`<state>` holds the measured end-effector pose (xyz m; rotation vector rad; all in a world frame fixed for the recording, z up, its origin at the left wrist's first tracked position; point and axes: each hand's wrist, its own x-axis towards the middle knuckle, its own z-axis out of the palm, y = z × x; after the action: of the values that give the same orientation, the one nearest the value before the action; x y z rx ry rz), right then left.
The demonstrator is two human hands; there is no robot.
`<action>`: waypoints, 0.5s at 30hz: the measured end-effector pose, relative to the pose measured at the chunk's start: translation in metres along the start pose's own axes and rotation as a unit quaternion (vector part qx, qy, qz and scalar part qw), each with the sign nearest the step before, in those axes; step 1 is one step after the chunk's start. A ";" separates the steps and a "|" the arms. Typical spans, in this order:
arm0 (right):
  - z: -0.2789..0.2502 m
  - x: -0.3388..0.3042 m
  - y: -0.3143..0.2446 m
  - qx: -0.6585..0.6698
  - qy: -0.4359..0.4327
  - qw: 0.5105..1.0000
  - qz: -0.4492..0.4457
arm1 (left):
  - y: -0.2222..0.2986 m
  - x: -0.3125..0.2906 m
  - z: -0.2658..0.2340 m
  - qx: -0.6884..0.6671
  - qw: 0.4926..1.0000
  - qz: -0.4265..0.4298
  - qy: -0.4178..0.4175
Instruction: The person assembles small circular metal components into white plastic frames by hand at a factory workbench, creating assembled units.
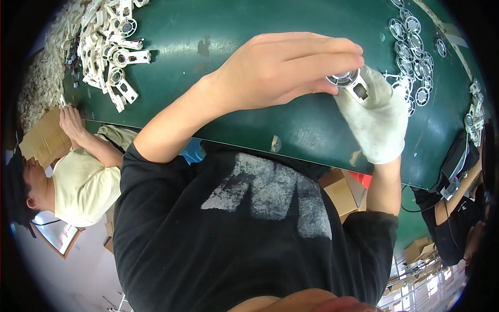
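Observation:
My left hand (280, 67), bare, reaches across from the left with its fingers closed around a silver spoked ring (343, 79). That ring sits at the round end of a white plastic housing (359, 90), which looks like a small handheld fan body with a rectangular cutout. My right hand (378, 122), in a white glove, grips this housing from the right. The fingertips of the gloved hand are partly hidden. Both hands are above the green table (234, 122).
Similar white housings (117, 57) lie heaped at the table's left. Loose silver rings (414, 52) cover its right side. A person in a pale shirt (86, 182) works at the left; another in black (452, 223) is at the right. A cardboard box (340, 195) stands below the table edge.

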<state>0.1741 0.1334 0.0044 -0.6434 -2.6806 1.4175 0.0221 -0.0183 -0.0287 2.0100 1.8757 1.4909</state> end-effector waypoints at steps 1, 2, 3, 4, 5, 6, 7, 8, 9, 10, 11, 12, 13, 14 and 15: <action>0.000 0.000 0.000 0.042 -0.020 0.999 0.026 | 0.000 0.000 0.000 0.014 1.000 0.018 0.001; -0.005 0.002 -0.001 0.042 -0.020 0.999 0.027 | -0.001 -0.001 0.001 0.013 1.000 0.018 0.001; -0.014 0.005 -0.003 0.050 -0.102 0.992 0.062 | -0.001 -0.002 0.002 0.015 0.999 0.043 -0.003; -0.019 0.006 -0.004 0.059 -0.183 0.976 0.097 | -0.001 -0.003 0.003 0.016 0.998 0.067 -0.008; -0.014 0.001 -0.003 0.146 -0.168 0.971 0.087 | 0.002 -0.003 0.002 0.002 0.997 0.079 -0.027; -0.012 0.000 -0.004 0.146 -0.165 0.971 0.090 | 0.005 -0.002 0.002 -0.001 0.996 0.080 -0.028; -0.012 0.000 -0.005 0.156 -0.178 0.963 0.132 | 0.008 -0.001 0.002 -0.033 0.997 0.045 -0.049; -0.012 0.002 -0.004 0.166 -0.190 0.952 0.171 | 0.011 0.000 0.003 -0.062 0.996 0.010 -0.069; -0.004 0.000 0.005 0.221 -0.148 0.961 0.072 | 0.013 -0.001 0.007 -0.143 0.989 -0.042 -0.020; 0.000 0.000 0.008 0.221 -0.147 0.962 0.072 | 0.015 -0.002 0.010 -0.223 0.970 -0.093 0.029; 0.004 0.000 0.009 0.213 -0.123 0.968 0.043 | 0.016 -0.002 0.011 -0.216 0.970 -0.097 0.054; 0.007 -0.002 0.010 0.204 -0.099 0.974 0.014 | 0.018 -0.002 0.010 -0.258 0.953 -0.158 0.003; 0.008 -0.004 0.015 0.195 -0.086 0.977 -0.028 | 0.018 -0.003 0.009 -0.297 0.928 -0.218 -0.048; 0.011 -0.005 0.015 0.196 -0.087 0.976 -0.030 | 0.019 -0.007 0.015 -0.328 0.917 -0.228 -0.015; 0.013 -0.006 0.015 0.119 -0.070 0.990 -0.034 | 0.018 -0.010 0.017 -0.325 0.918 -0.229 -0.014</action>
<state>0.1818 0.1285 -0.0146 -0.4455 -2.5440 1.7872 0.0482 -0.0217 -0.0331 1.1936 1.4164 1.6231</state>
